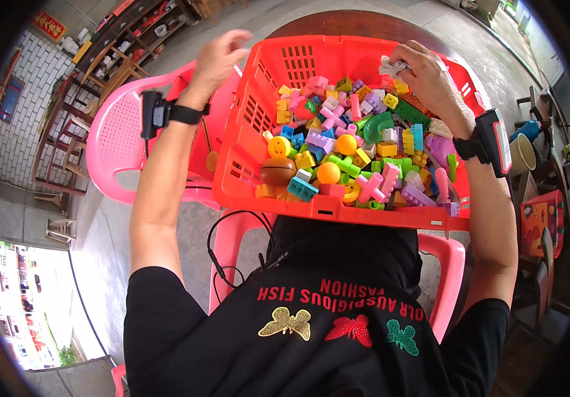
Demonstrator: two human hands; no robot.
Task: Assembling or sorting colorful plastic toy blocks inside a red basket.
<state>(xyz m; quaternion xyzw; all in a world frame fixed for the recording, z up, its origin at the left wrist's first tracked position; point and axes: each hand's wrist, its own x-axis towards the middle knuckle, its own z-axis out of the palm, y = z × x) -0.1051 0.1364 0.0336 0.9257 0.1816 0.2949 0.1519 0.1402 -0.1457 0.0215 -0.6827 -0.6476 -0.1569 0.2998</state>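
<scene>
Red plastic basket [364, 213], slotted along its sides, sits square in front of the person, its near edge over their lap; I can't make out what bears its weight. Just beyond its left edge stands a pink plastic armchair [116, 129], its back dotted with small holes. A jumbled heap of toy bricks [320, 142] covers the basket's floor from near edge to far.

At the far right corner, the right hand [428, 71] reaches over the rim, its fingers pinched round a crumpled whitish cloth [393, 67]. The left hand [217, 61] hangs outside the far left corner, clear of the rim, fingers loosely bent with a gap to the thumb, and I see nothing in it. Both wrists wear black straps, each carrying a boxy device [496, 142].

Among the toys, a dark green studded brick [410, 114] lies toward the right edge. Close to the near left corner I can see a brown dome [278, 171], with a pink cross-shaped connector [369, 188] by the middle of the near edge. Smaller again, a blue brick [303, 189] leans beside the dome, and an orange ball [328, 173] rests between brick and connector.
</scene>
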